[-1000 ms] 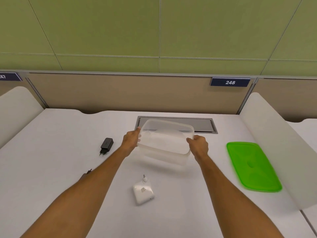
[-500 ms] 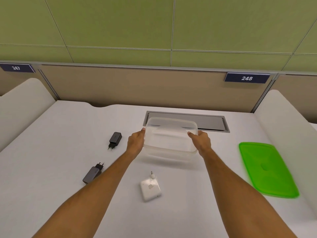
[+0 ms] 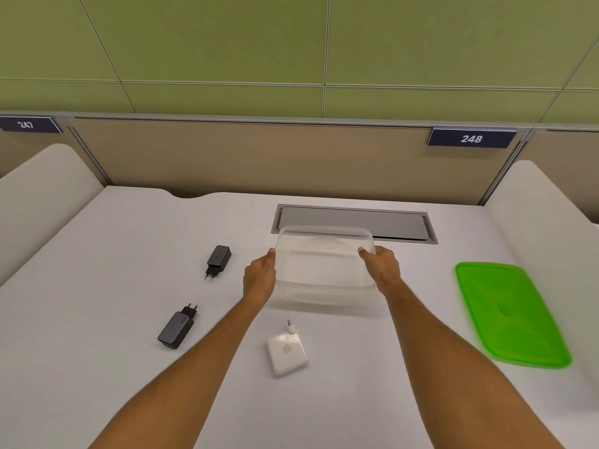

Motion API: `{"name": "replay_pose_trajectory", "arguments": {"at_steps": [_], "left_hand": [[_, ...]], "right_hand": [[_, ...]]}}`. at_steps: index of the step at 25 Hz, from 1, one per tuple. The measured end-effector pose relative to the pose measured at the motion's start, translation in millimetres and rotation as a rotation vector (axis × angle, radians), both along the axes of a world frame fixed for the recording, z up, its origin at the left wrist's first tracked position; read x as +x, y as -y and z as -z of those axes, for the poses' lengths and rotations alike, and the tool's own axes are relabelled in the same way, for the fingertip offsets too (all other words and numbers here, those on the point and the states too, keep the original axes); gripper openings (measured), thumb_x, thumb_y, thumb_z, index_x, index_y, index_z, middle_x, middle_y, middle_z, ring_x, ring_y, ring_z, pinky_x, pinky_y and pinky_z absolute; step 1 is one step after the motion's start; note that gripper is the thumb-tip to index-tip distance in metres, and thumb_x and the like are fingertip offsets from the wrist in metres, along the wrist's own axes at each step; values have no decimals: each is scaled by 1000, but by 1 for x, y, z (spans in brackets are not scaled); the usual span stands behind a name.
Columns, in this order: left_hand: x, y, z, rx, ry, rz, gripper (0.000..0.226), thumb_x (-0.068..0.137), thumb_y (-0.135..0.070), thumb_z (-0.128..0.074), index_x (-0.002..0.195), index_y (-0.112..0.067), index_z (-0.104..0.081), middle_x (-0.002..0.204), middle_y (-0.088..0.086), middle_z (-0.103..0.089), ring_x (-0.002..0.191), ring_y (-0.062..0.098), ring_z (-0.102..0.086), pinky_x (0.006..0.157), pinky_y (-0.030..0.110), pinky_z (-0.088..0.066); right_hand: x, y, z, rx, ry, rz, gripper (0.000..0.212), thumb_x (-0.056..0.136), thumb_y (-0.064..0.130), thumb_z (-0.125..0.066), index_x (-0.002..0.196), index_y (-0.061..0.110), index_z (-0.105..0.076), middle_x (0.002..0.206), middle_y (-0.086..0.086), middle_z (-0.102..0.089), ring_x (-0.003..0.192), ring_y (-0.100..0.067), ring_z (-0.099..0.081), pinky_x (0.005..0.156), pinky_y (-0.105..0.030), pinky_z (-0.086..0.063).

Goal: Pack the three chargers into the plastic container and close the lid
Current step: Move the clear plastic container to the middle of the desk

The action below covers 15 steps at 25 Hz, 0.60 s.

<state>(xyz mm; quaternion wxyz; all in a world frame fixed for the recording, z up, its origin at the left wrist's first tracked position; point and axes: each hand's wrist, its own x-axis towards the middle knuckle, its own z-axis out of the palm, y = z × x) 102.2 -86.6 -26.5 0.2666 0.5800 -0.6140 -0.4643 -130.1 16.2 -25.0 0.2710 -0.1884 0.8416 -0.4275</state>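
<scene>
A clear plastic container [image 3: 324, 254] sits empty at the middle of the white desk, its opening up. My left hand [image 3: 259, 275] grips its left side and my right hand [image 3: 382, 265] grips its right side. The green lid [image 3: 509, 314] lies flat on the desk to the right, apart from the container. A white square charger [image 3: 287, 351] lies between my forearms. One black charger [image 3: 218, 259] lies left of the container. Another dark charger [image 3: 178, 327] lies nearer to me at the left, prongs pointing away.
A grey cable hatch [image 3: 353, 222] is set into the desk just behind the container. White curved dividers stand at the left [image 3: 42, 192] and the right [image 3: 544, 215]. A tan partition with number plates closes the back.
The container has come down from a tilted, lifted hold to level at the desk, still between both hands. The view has shifted so the second dark charger shows at the left.
</scene>
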Motion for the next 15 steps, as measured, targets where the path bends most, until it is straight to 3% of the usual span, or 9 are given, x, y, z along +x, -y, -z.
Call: {"name": "replay_pose_trajectory", "arguments": {"at_steps": [5, 10, 15], "left_hand": [[1, -3, 4, -4, 31, 14, 46, 97, -50, -31, 73, -17, -52, 85, 8, -60, 88, 33, -61, 88, 45, -49], [5, -3, 12, 17, -23, 34, 43, 96, -50, -33, 80, -17, -55, 85, 6, -60, 81, 25, -57, 84, 40, -49], [27, -19, 35, 11, -68, 9, 45, 98, -48, -33, 106, -18, -66, 98, -7, -59, 94, 17, -53, 88, 29, -38]], "right_hand": [[-1, -3, 7, 23, 5, -11, 38, 87, 40, -57, 107, 8, -62, 94, -7, -64, 84, -27, -59, 73, -34, -47], [-2, -7, 7, 57, -27, -22, 43, 90, 42, -53, 113, 6, -61, 110, -14, -66, 91, -29, -59, 80, -38, -48], [21, -16, -7, 132, -409, 107, 50, 92, 41, -51, 128, 6, -54, 131, -15, -55, 115, -35, -53, 90, -44, -46]]}}
